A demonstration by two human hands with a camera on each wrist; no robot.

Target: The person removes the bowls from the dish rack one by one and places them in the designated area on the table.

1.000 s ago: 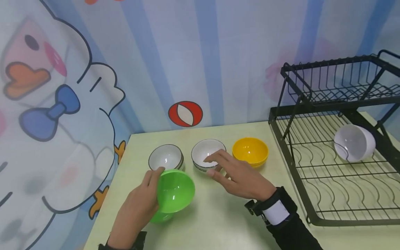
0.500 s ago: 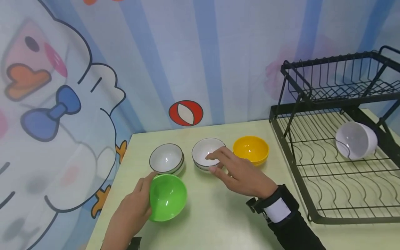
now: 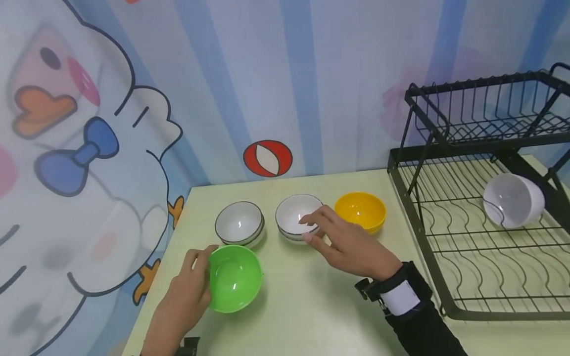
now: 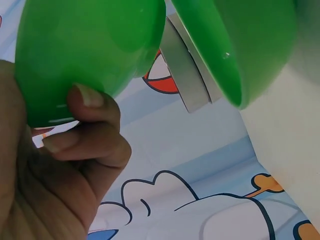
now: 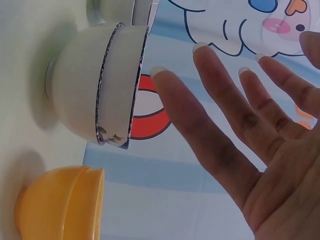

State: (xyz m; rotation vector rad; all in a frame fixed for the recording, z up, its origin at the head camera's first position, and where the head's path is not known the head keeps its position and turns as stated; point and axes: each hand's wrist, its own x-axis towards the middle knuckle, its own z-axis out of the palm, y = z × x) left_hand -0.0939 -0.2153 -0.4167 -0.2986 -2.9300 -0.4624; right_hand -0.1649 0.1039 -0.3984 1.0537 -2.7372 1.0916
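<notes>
My left hand [image 3: 187, 291] pinches the rim of a green bowl [image 3: 235, 279] between thumb and fingers, at its left side. In the left wrist view that green bowl [image 4: 90, 50] is apart from a second green bowl [image 4: 265, 55] standing on the table; the head view hides the second one beneath it. My right hand [image 3: 354, 244] holds nothing and hovers with relaxed, spread fingers by a stack of white dark-rimmed bowls [image 3: 296, 215]. Another white stack [image 3: 239, 222] stands behind the held bowl. Stacked yellow bowls [image 3: 359, 210] stand just beyond my right hand.
A black two-tier dish rack [image 3: 423, 247] takes up the right side of the table [image 3: 311, 311]. One white bowl [image 3: 512, 200] lies tipped on its side in the lower tier. A cartoon-printed backdrop [image 3: 338, 99] rises behind the table and along its left.
My left hand has carried the green bowl a little left, so it now covers the lower green bowl in the head view. My right hand has stayed nearly in place.
</notes>
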